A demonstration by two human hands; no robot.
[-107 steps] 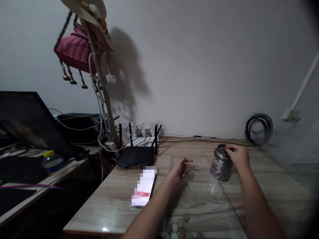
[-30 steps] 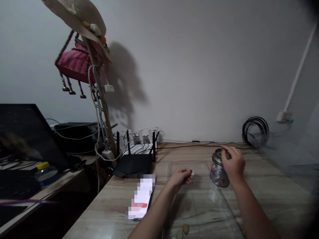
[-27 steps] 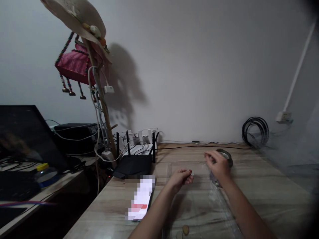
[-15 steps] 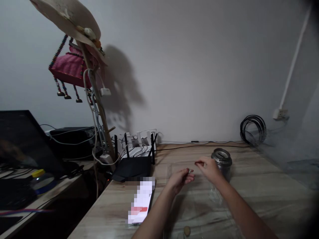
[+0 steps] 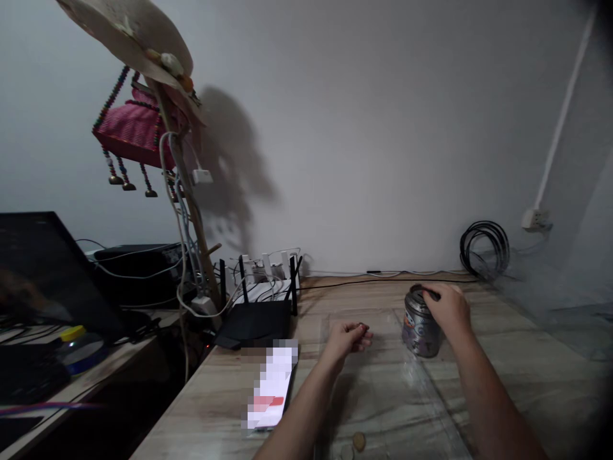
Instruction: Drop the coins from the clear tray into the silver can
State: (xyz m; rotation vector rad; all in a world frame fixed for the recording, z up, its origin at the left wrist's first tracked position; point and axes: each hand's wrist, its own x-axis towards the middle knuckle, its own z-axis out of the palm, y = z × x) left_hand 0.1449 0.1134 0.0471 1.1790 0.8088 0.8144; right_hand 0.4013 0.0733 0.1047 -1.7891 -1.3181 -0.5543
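Note:
A metal can-shaped coin bank (image 5: 421,335) with a printed picture on its side and a slot in its lid stands upright on the right. My right hand (image 5: 450,310) is on top of it, fingers pinched together at the lid near the slot; whatever they hold is hidden. To the left, my left hand (image 5: 347,340) hovers over a clear plastic tray or sheet, its fingers curled with the thumb pressed on small coins, which are mostly covered. A gold-coloured coin (image 5: 359,441) lies near the front edge beside a paler coin (image 5: 347,452).
A lit phone (image 5: 275,386) lies left of my left forearm. Behind it stand a black router (image 5: 258,322) and several cables. A coil of black cable (image 5: 484,249) leans at the back right wall. A monitor (image 5: 48,275) and a yellow-capped jar (image 5: 81,351) are at far left.
My right hand has moved from beside my left hand to the right, onto the coin bank's lid. My left hand has stayed nearly in place, its thumb now closed further over its fingers.

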